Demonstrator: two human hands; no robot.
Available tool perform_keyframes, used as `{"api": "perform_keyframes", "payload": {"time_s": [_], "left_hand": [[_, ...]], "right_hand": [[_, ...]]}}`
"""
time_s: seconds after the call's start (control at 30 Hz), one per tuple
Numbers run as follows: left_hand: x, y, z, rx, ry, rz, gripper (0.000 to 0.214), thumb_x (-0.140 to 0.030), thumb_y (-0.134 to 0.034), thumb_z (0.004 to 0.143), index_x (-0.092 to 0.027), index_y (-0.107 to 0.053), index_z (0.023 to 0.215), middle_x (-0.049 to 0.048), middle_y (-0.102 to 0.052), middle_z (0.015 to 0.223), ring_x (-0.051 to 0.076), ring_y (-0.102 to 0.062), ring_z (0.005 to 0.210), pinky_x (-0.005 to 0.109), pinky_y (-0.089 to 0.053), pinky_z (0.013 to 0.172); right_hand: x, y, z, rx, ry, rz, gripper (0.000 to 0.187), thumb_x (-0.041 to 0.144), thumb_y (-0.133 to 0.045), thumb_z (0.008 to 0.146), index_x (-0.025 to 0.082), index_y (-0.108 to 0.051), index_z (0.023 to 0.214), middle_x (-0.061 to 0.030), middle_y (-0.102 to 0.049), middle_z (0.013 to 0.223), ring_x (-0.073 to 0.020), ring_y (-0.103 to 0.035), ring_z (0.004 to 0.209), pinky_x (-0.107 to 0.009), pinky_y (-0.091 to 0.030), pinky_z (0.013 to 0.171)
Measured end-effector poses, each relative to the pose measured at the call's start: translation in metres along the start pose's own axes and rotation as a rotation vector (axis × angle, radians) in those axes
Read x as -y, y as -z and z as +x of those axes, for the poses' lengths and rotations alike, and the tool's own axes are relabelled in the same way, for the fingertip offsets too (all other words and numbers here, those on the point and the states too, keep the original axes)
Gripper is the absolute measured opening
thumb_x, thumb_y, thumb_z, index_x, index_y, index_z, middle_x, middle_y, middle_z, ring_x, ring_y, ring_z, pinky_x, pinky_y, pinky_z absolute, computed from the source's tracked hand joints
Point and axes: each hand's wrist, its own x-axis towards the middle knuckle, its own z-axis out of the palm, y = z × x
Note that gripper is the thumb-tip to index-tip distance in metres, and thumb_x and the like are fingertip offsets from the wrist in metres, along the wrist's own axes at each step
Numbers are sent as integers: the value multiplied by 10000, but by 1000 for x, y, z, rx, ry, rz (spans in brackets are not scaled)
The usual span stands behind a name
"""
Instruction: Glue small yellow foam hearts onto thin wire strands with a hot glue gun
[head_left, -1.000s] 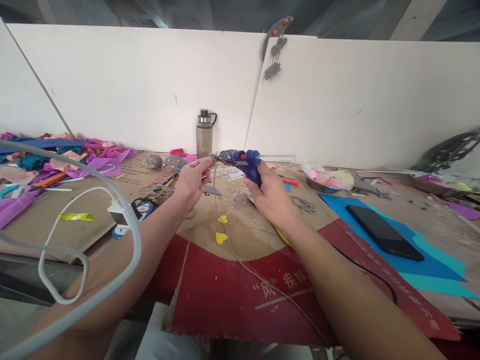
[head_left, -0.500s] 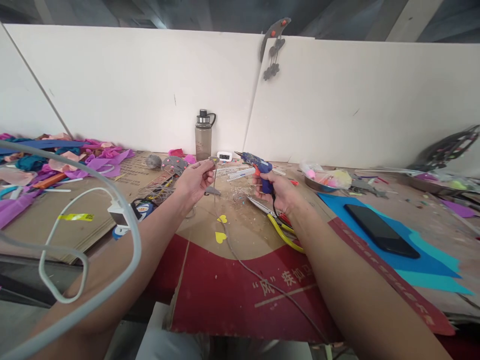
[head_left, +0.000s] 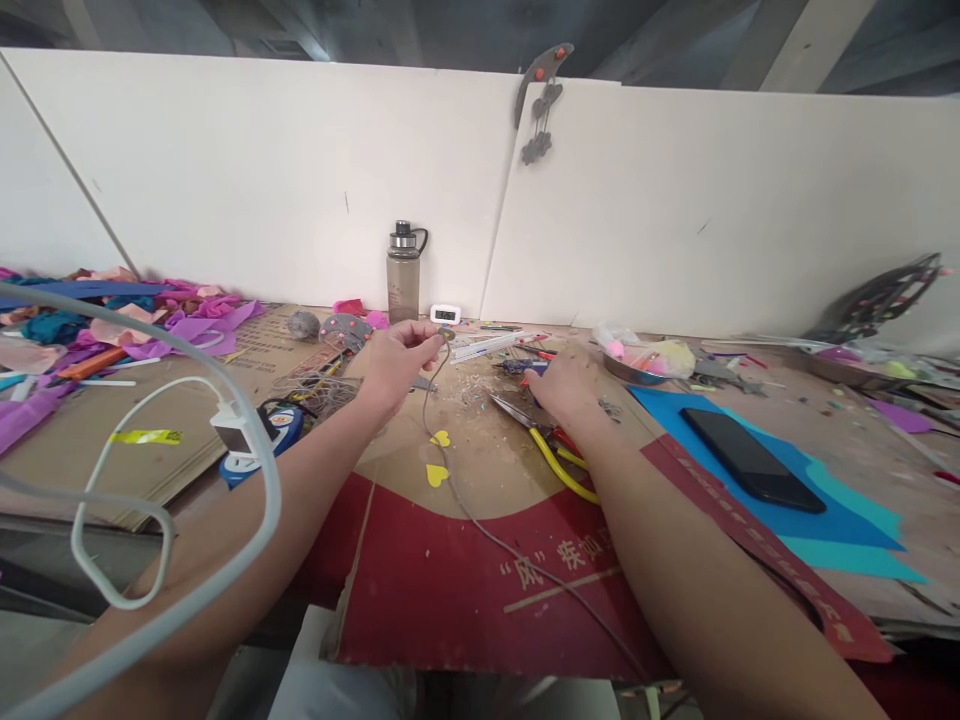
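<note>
My left hand [head_left: 397,362] is closed, thumb and fingertips pinching a small grey piece [head_left: 448,334]. From it a grey cord [head_left: 457,490] hangs down and runs across the cardboard towards me. My right hand [head_left: 568,385] is over a blue glue gun [head_left: 516,367], which lies low at the tabletop with its nozzle pointing left. The fingers are curled about the gun's body, partly hidden from me. Just below that hand are yellow-handled scissors [head_left: 559,465], blades pointing up and left. Two yellow paper hearts [head_left: 437,476] lie beside the cord.
A water bottle [head_left: 403,275] and small digital clock [head_left: 445,314] stand by the white board. Crumpled coloured paper [head_left: 135,320] is heaped left. A white cable [head_left: 274,470] loops across the left foreground. A black phone [head_left: 750,458] rests on blue sheets; a bowl [head_left: 637,368] stands behind.
My right hand has lowered the glue gun from mid-air to the tabletop. The left hand has shifted slightly right, still pinching the grey piece.
</note>
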Motion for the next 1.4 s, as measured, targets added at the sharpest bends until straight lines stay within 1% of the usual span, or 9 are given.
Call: {"api": "perform_keyframes", "payload": {"time_s": [0.07, 0.13, 0.23, 0.33, 0.4, 0.5, 0.63, 0.73, 1.4], "left_hand": [[-1, -1, -3, -32, -103, 119, 141, -281, -716, 684, -165, -641, 713, -19, -584, 634, 76, -487, 551, 208, -382, 530], [-2, -3, -6, -44, -175, 185, 115, -266, -703, 698, -170, -648, 730, -7, -609, 687, 88, -518, 600, 213, -405, 573], [-4, -8, -11, -33, -213, 220, 91, -253, -681, 717, -173, -643, 740, 8, -635, 747, 103, -559, 648, 227, -444, 620], [-6, -11, -14, -13, -191, 223, 84, -240, -670, 721, -171, -623, 726, 0, -625, 713, 102, -569, 623, 224, -453, 592], [-6, -13, -14, -11, -154, 204, 102, -249, -678, 717, -170, -615, 729, -12, -607, 663, 97, -563, 584, 220, -452, 560], [-5, -14, -13, 9, -82, 120, 155, -285, -699, 709, -167, -607, 750, -16, -611, 635, 104, -588, 560, 236, -487, 569], [-3, -16, -12, 54, -38, -6, 200, -298, -724, 694, -157, -636, 805, 1, -655, 687, 120, -639, 615, 275, -547, 660], [-4, -17, -13, 65, -14, -41, 205, -305, -737, 683, -147, -666, 794, 11, -674, 721, 109, -640, 633, 284, -559, 711], [-5, -17, -13, 81, 20, -25, 209, -337, -729, 700, -145, -656, 734, 23, -673, 665, 117, -642, 603, 277, -553, 669]], "right_hand": [[22, -3, -6, -64, -31, 76, 247, 349, -660, 652, 179, -508, 748, -185, -625, 921, -325, -563, 1009, -512, -427, 869], [49, -7, -16, 72, -9, 373, 245, 379, -590, 729, 192, -493, 854, -121, -629, 946, -247, -592, 930, -472, -443, 882], [84, -13, -35, 290, -39, 900, 313, 340, -599, 729, 233, -419, 961, -49, -648, 980, -169, -617, 872, -407, -471, 874], [102, -15, -47, 437, -97, 1068, 371, 328, -637, 718, 255, -370, 965, 40, -618, 805, -122, -596, 667, -355, -502, 770], [103, -15, -49, 409, -96, 1015, 372, 343, -645, 719, 260, -373, 958, 87, -542, 702, -101, -530, 571, -292, -491, 653], [98, -14, -46, 282, -19, 844, 281, 341, -626, 739, 244, -425, 909, 82, -498, 681, -93, -468, 560, -231, -417, 549], [97, -10, -44, 197, 110, 686, 100, 289, -567, 781, 210, -506, 786, 37, -536, 714, -103, -465, 622, -242, -397, 600], [99, -7, -45, 167, 128, 629, 67, 262, -544, 785, 202, -533, 757, 23, -556, 710, -118, -473, 641, -258, -396, 630], [104, 0, -46, 97, 121, 471, 177, 271, -518, 806, 196, -548, 648, 29, -521, 620, -122, -435, 603, -264, -349, 613]]}}
